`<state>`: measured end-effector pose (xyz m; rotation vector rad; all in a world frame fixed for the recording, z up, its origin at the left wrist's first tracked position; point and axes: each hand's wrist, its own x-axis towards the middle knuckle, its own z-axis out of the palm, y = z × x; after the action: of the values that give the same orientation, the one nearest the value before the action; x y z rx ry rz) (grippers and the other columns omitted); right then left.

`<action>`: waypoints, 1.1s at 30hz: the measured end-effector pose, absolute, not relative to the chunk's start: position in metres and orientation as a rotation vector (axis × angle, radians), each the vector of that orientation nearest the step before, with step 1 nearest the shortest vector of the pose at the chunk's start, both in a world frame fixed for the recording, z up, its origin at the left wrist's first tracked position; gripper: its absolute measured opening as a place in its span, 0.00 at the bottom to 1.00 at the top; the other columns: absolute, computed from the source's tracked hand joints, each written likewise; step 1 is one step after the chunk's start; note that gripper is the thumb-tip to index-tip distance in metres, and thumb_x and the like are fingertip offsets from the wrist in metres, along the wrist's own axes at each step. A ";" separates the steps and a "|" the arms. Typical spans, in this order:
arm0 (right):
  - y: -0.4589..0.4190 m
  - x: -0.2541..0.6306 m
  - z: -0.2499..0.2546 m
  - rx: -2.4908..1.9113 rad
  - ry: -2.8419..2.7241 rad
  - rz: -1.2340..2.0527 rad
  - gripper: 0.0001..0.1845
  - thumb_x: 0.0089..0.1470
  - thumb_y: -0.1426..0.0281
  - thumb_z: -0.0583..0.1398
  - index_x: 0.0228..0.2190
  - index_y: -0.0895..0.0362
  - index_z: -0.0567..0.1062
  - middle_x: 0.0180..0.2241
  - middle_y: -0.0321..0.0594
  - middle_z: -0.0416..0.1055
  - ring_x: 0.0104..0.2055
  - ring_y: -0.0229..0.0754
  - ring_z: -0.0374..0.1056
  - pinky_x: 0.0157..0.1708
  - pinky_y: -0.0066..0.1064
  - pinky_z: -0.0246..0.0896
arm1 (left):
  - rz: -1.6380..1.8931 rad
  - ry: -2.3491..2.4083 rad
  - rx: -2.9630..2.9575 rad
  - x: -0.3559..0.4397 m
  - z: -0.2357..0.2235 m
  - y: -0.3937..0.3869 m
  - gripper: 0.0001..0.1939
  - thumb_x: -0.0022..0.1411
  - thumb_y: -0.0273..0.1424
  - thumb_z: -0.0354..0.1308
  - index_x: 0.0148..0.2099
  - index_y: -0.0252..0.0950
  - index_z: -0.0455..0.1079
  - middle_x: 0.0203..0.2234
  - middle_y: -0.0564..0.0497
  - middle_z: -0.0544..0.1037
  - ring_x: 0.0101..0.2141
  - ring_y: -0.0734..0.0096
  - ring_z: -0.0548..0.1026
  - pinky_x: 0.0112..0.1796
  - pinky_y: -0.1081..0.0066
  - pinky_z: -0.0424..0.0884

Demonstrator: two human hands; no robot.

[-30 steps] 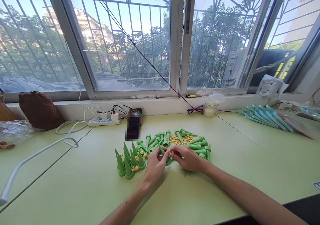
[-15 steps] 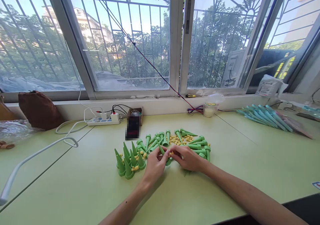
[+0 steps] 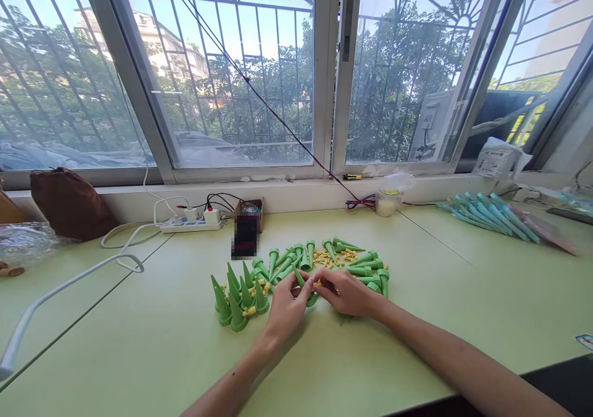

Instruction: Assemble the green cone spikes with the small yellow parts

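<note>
My left hand [image 3: 287, 307] is closed around a green cone-shaped watering spike [image 3: 299, 275], whose tip slants up and to the left. Against the side of this spike, my right hand [image 3: 348, 292] pinches a small yellow valve [image 3: 317, 285], mostly covered by the fingers. To the left, several green spikes [image 3: 238, 315] stand on their caps with yellow valves [image 3: 249, 311] fixed at their sides. Loose green spikes [image 3: 286, 261] lie behind my hands, and more spikes [image 3: 365, 270] lie to the right. A heap of loose yellow valves [image 3: 327, 259] sits among them.
A pixelated dark object [image 3: 245, 236] leans by a small box. Behind are a power strip [image 3: 191, 222] and a jar [image 3: 387, 203]. A white curved rod [image 3: 60, 296] crosses the left side. Blue-green bagged strips [image 3: 491, 216] lie far right; a brown bag [image 3: 69, 204] stands left.
My hands keep the same grip and place on the spike and the valve. Only the camera view shifts very slightly.
</note>
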<state>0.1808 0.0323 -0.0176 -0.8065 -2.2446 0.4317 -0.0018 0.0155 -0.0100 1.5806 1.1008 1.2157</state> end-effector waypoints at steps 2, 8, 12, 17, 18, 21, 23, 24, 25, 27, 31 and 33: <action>0.032 0.181 -0.018 -0.799 -2.251 0.430 0.06 0.64 0.70 0.55 0.43 0.55 0.70 0.25 0.31 0.68 0.24 0.35 0.60 0.28 0.25 0.54 | 1.217 1.101 1.591 -0.002 -0.010 0.016 0.18 0.59 0.46 0.60 0.36 0.34 0.69 0.27 0.51 0.75 0.28 0.70 0.71 0.30 0.73 0.66; 0.033 0.182 -0.019 -0.800 -2.260 0.422 0.07 0.65 0.69 0.54 0.43 0.55 0.70 0.25 0.32 0.68 0.25 0.35 0.61 0.28 0.25 0.55 | 1.216 1.116 1.625 -0.003 -0.012 0.017 0.18 0.59 0.46 0.60 0.36 0.34 0.70 0.25 0.52 0.75 0.27 0.71 0.70 0.28 0.73 0.65; 0.032 0.181 -0.017 -0.806 -2.261 0.429 0.07 0.66 0.68 0.54 0.43 0.56 0.70 0.25 0.32 0.68 0.25 0.35 0.61 0.29 0.26 0.55 | 1.209 1.113 1.632 -0.003 -0.012 0.017 0.19 0.59 0.47 0.60 0.36 0.34 0.70 0.26 0.51 0.75 0.28 0.69 0.71 0.29 0.72 0.66; 0.033 0.181 -0.017 -0.816 -2.262 0.432 0.07 0.66 0.68 0.54 0.42 0.56 0.71 0.26 0.32 0.69 0.25 0.35 0.61 0.28 0.26 0.56 | 1.217 1.122 1.617 -0.003 -0.010 0.015 0.19 0.58 0.47 0.60 0.36 0.35 0.70 0.25 0.51 0.76 0.27 0.70 0.71 0.29 0.73 0.66; 0.033 0.181 -0.017 -0.818 -2.262 0.429 0.08 0.66 0.68 0.54 0.42 0.56 0.71 0.26 0.33 0.70 0.25 0.36 0.61 0.28 0.26 0.56 | 1.217 1.120 1.613 -0.003 -0.010 0.015 0.19 0.58 0.47 0.60 0.36 0.35 0.70 0.26 0.51 0.76 0.27 0.70 0.71 0.29 0.73 0.66; 0.033 0.181 -0.018 -0.820 -2.261 0.412 0.08 0.67 0.67 0.53 0.42 0.55 0.71 0.27 0.34 0.71 0.26 0.36 0.63 0.29 0.26 0.57 | 1.222 1.118 1.602 -0.002 -0.008 0.014 0.19 0.57 0.48 0.61 0.35 0.35 0.70 0.25 0.51 0.75 0.27 0.70 0.71 0.28 0.73 0.66; 0.034 0.181 -0.018 -0.820 -2.260 0.406 0.08 0.67 0.68 0.53 0.42 0.55 0.71 0.27 0.34 0.71 0.26 0.36 0.63 0.29 0.26 0.57 | 1.228 1.116 1.598 -0.002 -0.007 0.014 0.19 0.57 0.48 0.61 0.35 0.35 0.70 0.25 0.52 0.75 0.26 0.70 0.71 0.29 0.72 0.66; 0.034 0.181 -0.018 -0.822 -2.259 0.407 0.08 0.67 0.68 0.53 0.41 0.55 0.72 0.27 0.34 0.72 0.26 0.36 0.64 0.29 0.26 0.57 | 1.230 1.114 1.597 -0.002 -0.007 0.014 0.19 0.57 0.48 0.61 0.35 0.35 0.70 0.25 0.52 0.75 0.27 0.69 0.71 0.29 0.72 0.67; 0.034 0.181 -0.018 -0.822 -2.259 0.409 0.08 0.67 0.67 0.53 0.41 0.55 0.72 0.27 0.34 0.72 0.26 0.37 0.64 0.29 0.27 0.57 | 1.233 1.113 1.595 -0.002 -0.008 0.014 0.20 0.57 0.48 0.61 0.35 0.35 0.70 0.25 0.52 0.75 0.27 0.69 0.72 0.29 0.72 0.67; 0.035 0.181 -0.019 -0.822 -2.257 0.417 0.09 0.67 0.67 0.53 0.41 0.56 0.72 0.28 0.35 0.72 0.26 0.37 0.64 0.30 0.27 0.57 | 1.233 1.111 1.592 -0.003 -0.008 0.015 0.20 0.57 0.49 0.61 0.35 0.35 0.70 0.25 0.51 0.76 0.28 0.68 0.73 0.30 0.71 0.68; 0.035 0.181 -0.019 -0.822 -2.263 0.428 0.09 0.67 0.67 0.53 0.42 0.56 0.72 0.28 0.35 0.72 0.26 0.37 0.64 0.30 0.27 0.57 | 1.227 1.114 1.586 -0.003 -0.009 0.015 0.20 0.57 0.49 0.61 0.35 0.35 0.70 0.25 0.51 0.75 0.27 0.68 0.73 0.29 0.72 0.68; 0.035 0.181 -0.019 -0.817 -2.258 0.432 0.09 0.67 0.67 0.53 0.41 0.56 0.72 0.27 0.34 0.71 0.26 0.36 0.63 0.29 0.26 0.57 | 1.226 1.109 1.583 -0.002 -0.009 0.015 0.20 0.57 0.48 0.61 0.35 0.35 0.70 0.25 0.52 0.75 0.27 0.69 0.72 0.29 0.72 0.67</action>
<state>0.1808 0.0345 -0.0185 -0.8174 -2.2575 0.4316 -0.0024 0.0146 -0.0087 1.5832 1.1088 1.2261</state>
